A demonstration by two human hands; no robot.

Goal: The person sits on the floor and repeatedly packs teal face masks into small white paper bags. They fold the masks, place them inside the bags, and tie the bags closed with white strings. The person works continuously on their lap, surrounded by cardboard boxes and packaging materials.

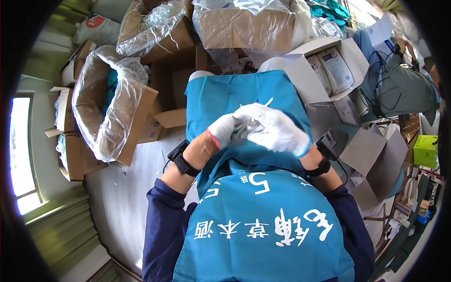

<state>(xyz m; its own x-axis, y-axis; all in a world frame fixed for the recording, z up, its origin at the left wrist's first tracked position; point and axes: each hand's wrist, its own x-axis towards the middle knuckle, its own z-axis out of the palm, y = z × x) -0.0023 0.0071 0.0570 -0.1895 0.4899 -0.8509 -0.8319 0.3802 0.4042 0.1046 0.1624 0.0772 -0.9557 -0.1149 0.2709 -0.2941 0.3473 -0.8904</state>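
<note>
My left hand (222,130), in a white knit glove with a red cuff edge, meets my right hand (278,130) over my lap. The right glove is white with a blue cuff edge. Both hands have their fingers bent and pressed together, closed around something greyish (241,129) that is mostly hidden between them. I cannot make out what it is. A thin white strip (269,101) sticks up just beyond the right hand's fingers. Under the hands, a teal apron (244,94) with white lettering covers my lap and chest.
Ahead on the left, an open carton lined with clear plastic (136,94) holds teal items. An open brown box (174,91) stands beside it. At the right, a white carton (305,87) holds flat white packages. Another person (399,84) sits at the far right.
</note>
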